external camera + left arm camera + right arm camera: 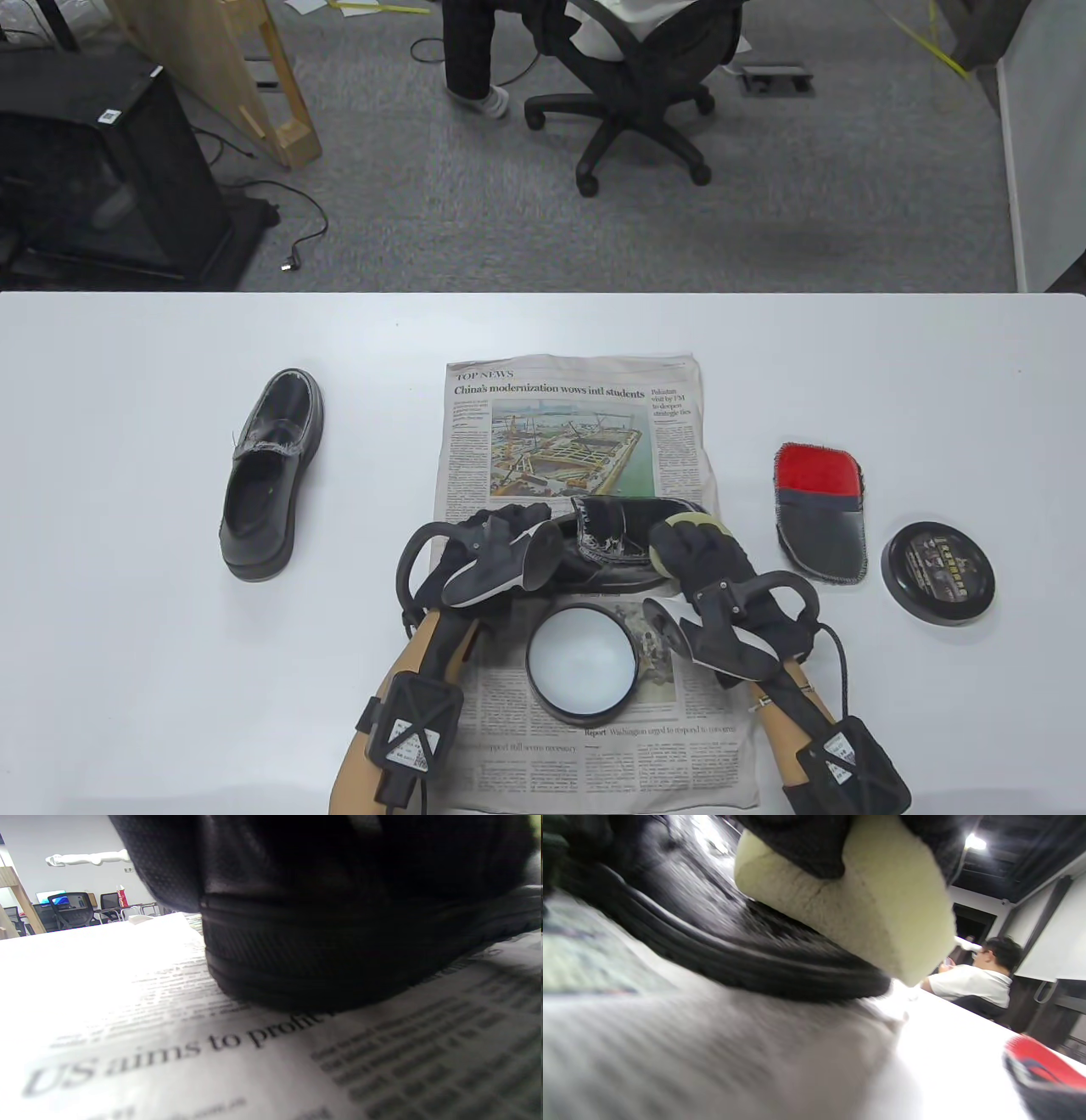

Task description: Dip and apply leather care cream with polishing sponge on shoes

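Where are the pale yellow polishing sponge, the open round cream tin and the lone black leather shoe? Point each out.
Pale yellow polishing sponge [882,921], right wrist view, broad side face.
Open round cream tin [582,658], table view, white cream surface.
Lone black leather shoe [288,407], table view, toe.

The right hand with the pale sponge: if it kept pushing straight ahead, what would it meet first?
Probably the black leather shoe on the newspaper: the right hand holds the pale yellow sponge at it already, though actual contact is unclear.

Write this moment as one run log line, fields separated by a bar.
step: applying cream | right hand: presses sponge on shoe | left hand: holds shoe | cream tin: open on newspaper
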